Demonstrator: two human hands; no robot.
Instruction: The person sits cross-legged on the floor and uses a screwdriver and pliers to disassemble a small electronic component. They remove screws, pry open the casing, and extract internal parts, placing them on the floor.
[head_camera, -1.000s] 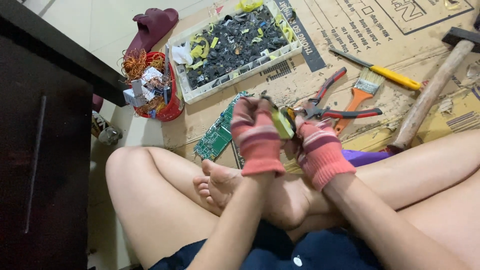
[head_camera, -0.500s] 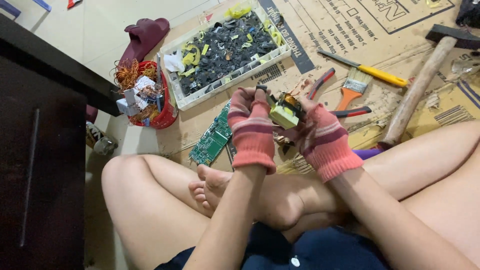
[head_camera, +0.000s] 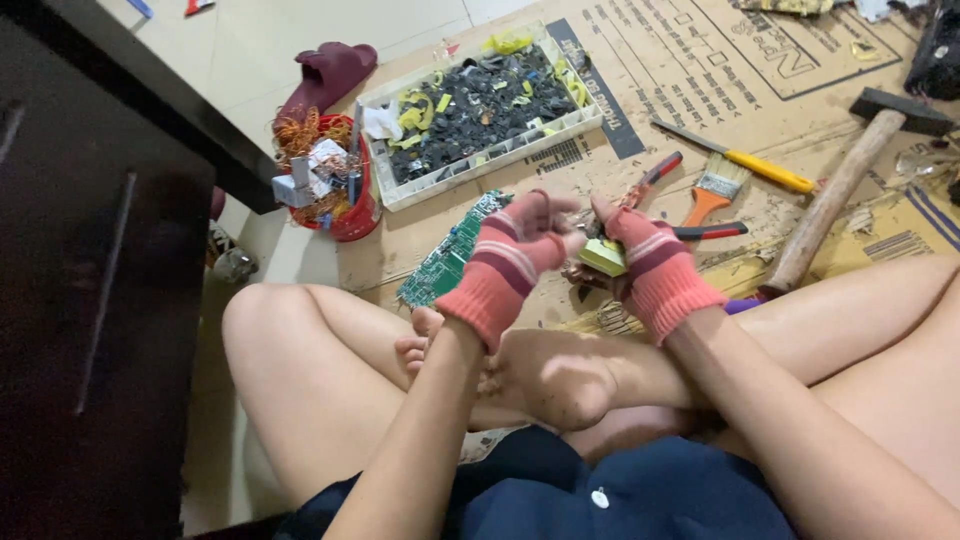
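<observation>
1. Transformer-looking part (head_camera: 603, 257), a small yellow-taped block with what looks like copper winding at its lower edge, sits up in the air between both gloved hands, just above the crossed legs and over the cardboard (head_camera: 640, 90) on the floor.
2. Right hand (head_camera: 655, 265) has its fingers clamped round the block from the right side. Left hand (head_camera: 515, 250) is beside it with the fingers curled loosely; can't tell if they're actually touching the block or just near it.
3. My read on handling: small and light for its size but dense-ish, stiff core, tape a bit slick. The knit gloves should give decent grip. Thin copper wire is the fragile bit, so I'd hold it by the flat taped faces, not by the winding or any pins.
4. Just beyond the hands: a green circuit board (head_camera: 447, 255) lying flat, red-handled pliers (head_camera: 655, 172), and a paint brush (head_camera: 712, 187) with an orange handle.
5. Farther out: a yellow-handled screwdriver (head_camera: 745, 158), a wooden-handled hammer (head_camera: 840, 190), a white tray (head_camera: 480, 105) of dark and yellow scrap parts, and a red tub (head_camera: 325, 180) stuffed with copper wire.
</observation>
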